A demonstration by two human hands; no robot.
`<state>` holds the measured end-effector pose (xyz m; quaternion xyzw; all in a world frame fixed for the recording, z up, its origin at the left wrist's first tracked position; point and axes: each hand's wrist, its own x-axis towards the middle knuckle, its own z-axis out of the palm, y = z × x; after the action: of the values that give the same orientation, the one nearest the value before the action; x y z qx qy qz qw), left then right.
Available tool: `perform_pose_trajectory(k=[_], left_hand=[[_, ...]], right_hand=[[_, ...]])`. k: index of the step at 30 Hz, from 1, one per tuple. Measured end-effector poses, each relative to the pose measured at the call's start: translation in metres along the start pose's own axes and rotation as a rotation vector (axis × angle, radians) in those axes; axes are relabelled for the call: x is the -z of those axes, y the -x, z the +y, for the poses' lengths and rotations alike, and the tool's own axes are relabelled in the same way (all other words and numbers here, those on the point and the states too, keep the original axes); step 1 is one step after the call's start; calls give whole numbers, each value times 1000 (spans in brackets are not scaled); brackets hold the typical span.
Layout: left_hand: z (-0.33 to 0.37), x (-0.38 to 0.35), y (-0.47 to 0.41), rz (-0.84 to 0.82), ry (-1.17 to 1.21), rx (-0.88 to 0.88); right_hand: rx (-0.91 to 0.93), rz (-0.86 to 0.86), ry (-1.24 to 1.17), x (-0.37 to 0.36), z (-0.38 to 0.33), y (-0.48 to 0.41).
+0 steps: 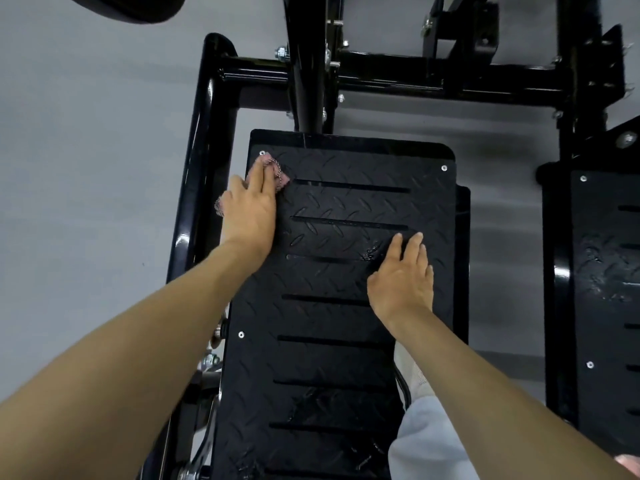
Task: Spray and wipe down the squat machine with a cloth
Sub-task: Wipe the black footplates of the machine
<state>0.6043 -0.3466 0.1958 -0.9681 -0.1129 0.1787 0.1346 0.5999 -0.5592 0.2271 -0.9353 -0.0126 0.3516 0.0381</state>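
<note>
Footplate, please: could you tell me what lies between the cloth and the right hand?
Head view: only bare, slotted footplate between cloth and right hand.

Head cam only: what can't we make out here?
All head view.
- Pink checked cloth: mostly under the left hand.
- Second black tread footplate: cut by right edge.
- Black rounded object, top left: cut by top edge, unidentifiable.
- Main black diamond-tread footplate: near end cut by bottom edge, behind grey trouser leg.
</note>
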Motion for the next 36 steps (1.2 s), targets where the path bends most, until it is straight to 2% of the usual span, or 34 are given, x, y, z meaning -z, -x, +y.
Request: perform_pose_trajectory(k=[2,7,9,11,14,17,19,21,24,27,28,30,32,34,36], left_hand=[[17,3,7,19,-26,-25],[17,-3,40,14,-135,-554],[-2,-7,30,35,-193,-651],[-16,-7,6,43,-160,-498],[-22,3,-34,32,134,-72],[-19,8,-53,6,337,98],[-16,4,-46,34,343,93],[-11,-6,-26,101,316,-5],[-4,-26,26,102,88,-362],[-24,-36,58,191,223,-625],[-34,-39,57,238,189,-652],[-51,-50,44,295,264,-546],[-44,-39,37,190,411,-260],[-21,-29,42,89,427,-36],[8,-22,55,74,377,-4]], right_hand=[[-10,8,-8,0,3,-2],[9,15,-33,1,4,-4],[20,11,-29,0,5,-3],[16,9,-19,0,8,-2],[19,14,13,1,10,-2],[26,4,31,1,11,-2],[23,3,25,1,11,-2],[20,11,14,2,10,-3],[23,22,-1,1,11,-5],[24,43,14,0,14,-5],[15,50,33,0,16,-5],[-18,52,69,-1,16,-3],[-46,36,78,-4,15,-1],[-50,23,77,-9,12,3],[-38,28,59,-12,10,5]])
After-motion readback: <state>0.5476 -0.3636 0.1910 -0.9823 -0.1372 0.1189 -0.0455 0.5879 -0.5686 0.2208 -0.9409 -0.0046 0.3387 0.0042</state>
